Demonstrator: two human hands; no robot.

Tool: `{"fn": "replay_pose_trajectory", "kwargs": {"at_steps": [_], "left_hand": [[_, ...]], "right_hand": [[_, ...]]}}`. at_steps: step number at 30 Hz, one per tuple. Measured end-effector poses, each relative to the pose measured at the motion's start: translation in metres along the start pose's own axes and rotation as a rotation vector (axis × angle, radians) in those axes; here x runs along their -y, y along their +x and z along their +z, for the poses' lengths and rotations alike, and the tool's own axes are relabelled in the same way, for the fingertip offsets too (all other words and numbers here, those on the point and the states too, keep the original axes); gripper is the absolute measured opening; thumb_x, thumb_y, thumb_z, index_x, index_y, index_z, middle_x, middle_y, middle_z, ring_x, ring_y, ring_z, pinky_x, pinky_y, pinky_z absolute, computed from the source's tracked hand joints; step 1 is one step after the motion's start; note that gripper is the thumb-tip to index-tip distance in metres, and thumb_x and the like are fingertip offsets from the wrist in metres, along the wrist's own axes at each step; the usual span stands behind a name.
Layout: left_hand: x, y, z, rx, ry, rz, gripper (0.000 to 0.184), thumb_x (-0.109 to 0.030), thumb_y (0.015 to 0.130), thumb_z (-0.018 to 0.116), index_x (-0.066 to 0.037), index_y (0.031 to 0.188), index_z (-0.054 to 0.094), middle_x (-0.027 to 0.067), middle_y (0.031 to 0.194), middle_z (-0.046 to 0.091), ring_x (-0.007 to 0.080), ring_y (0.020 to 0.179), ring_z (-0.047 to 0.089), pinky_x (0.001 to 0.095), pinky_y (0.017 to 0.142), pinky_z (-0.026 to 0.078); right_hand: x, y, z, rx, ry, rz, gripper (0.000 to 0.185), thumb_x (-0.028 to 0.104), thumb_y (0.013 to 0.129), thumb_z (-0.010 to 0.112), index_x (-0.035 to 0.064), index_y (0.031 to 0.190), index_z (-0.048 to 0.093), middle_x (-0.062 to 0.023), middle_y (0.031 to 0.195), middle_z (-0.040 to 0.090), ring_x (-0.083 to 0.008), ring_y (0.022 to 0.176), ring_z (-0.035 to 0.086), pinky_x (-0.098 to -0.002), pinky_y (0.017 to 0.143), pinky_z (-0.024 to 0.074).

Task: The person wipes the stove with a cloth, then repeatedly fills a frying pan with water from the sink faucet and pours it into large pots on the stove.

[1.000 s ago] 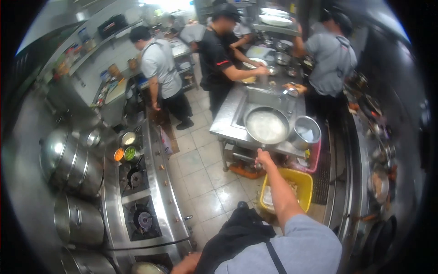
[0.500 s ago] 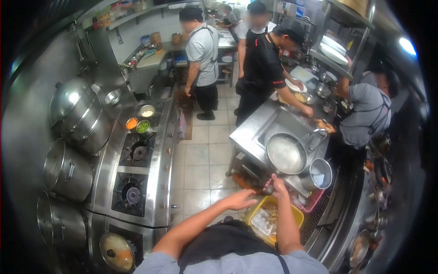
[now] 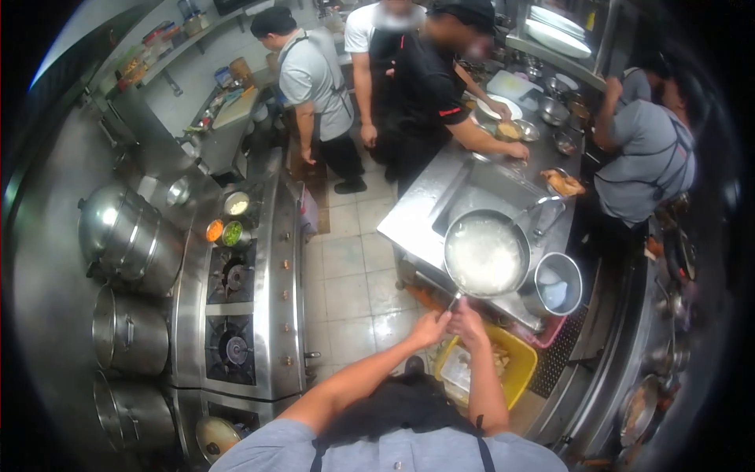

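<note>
A frying pan with cloudy, whitish liquid in it is held over the near end of the metal sink counter. My right hand is closed round its handle, with the grip partly hidden by the fingers. Close against it, my left hand is closed at the handle too. To the right of the pan stands a tall metal pot with a pale object inside. Under my forearms is a yellow bin holding scraps and a white plastic tub.
On the left runs a gas stove with small containers of chopped food and large stockpots behind. A person in black works across the counter; others stand behind and at right. Cooked food lies near the tap.
My left hand, apart with spread fingers before, has come over to the pan handle beside my right hand. The view has shifted, and the pan appears slightly farther left.
</note>
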State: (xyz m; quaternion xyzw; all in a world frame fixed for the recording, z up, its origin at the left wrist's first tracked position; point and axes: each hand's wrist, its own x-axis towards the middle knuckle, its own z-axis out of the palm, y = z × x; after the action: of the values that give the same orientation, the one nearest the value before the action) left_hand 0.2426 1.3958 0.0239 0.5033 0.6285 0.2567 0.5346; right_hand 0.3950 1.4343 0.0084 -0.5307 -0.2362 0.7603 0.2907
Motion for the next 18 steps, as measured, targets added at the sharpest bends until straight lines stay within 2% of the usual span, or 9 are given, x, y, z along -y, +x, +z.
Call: {"fn": "replay_pose_trajectory", "kwargs": {"at_steps": [2,4,6,9,11,13,14,16,18], "left_hand": [[0.008,0.001,0.001,-0.025,0.034,0.012,0.058,-0.054,0.093,0.046,0.002,0.104,0.057,0.0083,0.067,0.059,0.0177,0.048,0.058,0.0319,0.040,0.046],[0.008,-0.001,0.003,-0.033,0.067,0.020,0.056,-0.053,0.093,0.048,0.001,0.106,0.056,0.0081,0.067,0.059,0.0173,0.047,0.058,0.0310,0.041,0.046],[0.003,-0.001,0.003,-0.025,0.073,-0.019,0.056,-0.053,0.093,0.047,0.001,0.106,0.056,0.0075,0.066,0.058,0.0173,0.047,0.058,0.0314,0.041,0.046],[0.006,-0.002,0.007,-0.022,0.094,-0.071,0.054,-0.052,0.094,0.046,0.000,0.105,0.055,0.0068,0.064,0.058,0.0173,0.047,0.057,0.0321,0.043,0.046],[0.005,-0.003,0.006,-0.040,0.105,-0.086,0.053,-0.051,0.095,0.046,0.000,0.104,0.055,0.0066,0.064,0.057,0.0172,0.046,0.057,0.0325,0.043,0.046],[-0.020,-0.010,-0.001,0.056,0.125,-0.216,0.062,-0.055,0.093,0.041,0.002,0.113,0.058,0.0232,0.089,0.065,0.0381,0.089,0.063,0.0456,0.080,0.047],[-0.023,-0.012,-0.001,0.048,0.127,-0.225,0.062,-0.055,0.093,0.041,0.002,0.113,0.058,0.0232,0.089,0.065,0.0381,0.089,0.063,0.0456,0.080,0.047],[-0.022,-0.013,0.004,0.009,0.104,-0.138,0.050,-0.050,0.097,0.041,-0.002,0.102,0.055,0.0064,0.062,0.056,0.0171,0.045,0.055,0.0331,0.042,0.044],[-0.016,-0.010,0.008,-0.044,0.139,-0.093,0.049,-0.050,0.097,0.039,-0.003,0.100,0.055,0.0064,0.061,0.056,0.0179,0.045,0.055,0.0344,0.043,0.044]], "right_hand": [[0.004,0.003,-0.016,-0.176,0.271,-0.157,0.083,0.062,0.088,0.050,-0.0066,0.133,0.036,-0.0256,0.114,0.055,-0.0304,0.083,0.063,-0.0406,0.071,0.0530],[0.012,0.013,-0.038,-0.244,0.374,-0.297,0.077,0.059,0.087,0.054,-0.0067,0.125,0.042,-0.0251,0.103,0.059,-0.0272,0.075,0.064,-0.0353,0.062,0.0537],[0.021,0.026,-0.053,-0.328,0.269,-0.244,0.062,0.049,0.091,0.052,-0.0066,0.118,0.047,-0.0217,0.088,0.063,-0.0238,0.064,0.064,-0.0316,0.052,0.0523],[0.016,0.050,-0.070,-0.394,-0.070,-0.216,0.049,0.037,0.094,0.044,-0.0078,0.113,0.049,-0.0179,0.078,0.065,-0.0214,0.055,0.062,-0.0293,0.045,0.0495],[0.011,0.057,-0.070,-0.411,-0.092,-0.170,0.047,0.033,0.094,0.041,-0.0078,0.115,0.048,-0.0181,0.079,0.065,-0.0209,0.053,0.062,-0.0286,0.043,0.0482],[0.014,0.056,-0.071,-0.428,-0.117,-0.136,0.045,0.030,0.094,0.037,-0.0077,0.116,0.047,-0.0182,0.079,0.065,-0.0203,0.052,0.061,-0.0279,0.040,0.0469],[0.013,0.055,-0.071,-0.446,-0.138,-0.143,0.045,0.030,0.095,0.036,-0.0071,0.117,0.046,-0.0185,0.080,0.065,-0.0205,0.052,0.061,-0.0283,0.040,0.0465],[0.014,0.053,-0.071,-0.447,-0.164,-0.151,0.045,0.031,0.095,0.034,-0.0064,0.119,0.045,-0.0187,0.080,0.066,-0.0207,0.052,0.061,-0.0287,0.040,0.0461],[0.014,0.050,-0.074,-0.449,-0.219,-0.138,0.046,0.032,0.096,0.033,-0.0046,0.121,0.044,-0.0185,0.080,0.066,-0.0207,0.050,0.060,-0.0287,0.039,0.0448]]}}
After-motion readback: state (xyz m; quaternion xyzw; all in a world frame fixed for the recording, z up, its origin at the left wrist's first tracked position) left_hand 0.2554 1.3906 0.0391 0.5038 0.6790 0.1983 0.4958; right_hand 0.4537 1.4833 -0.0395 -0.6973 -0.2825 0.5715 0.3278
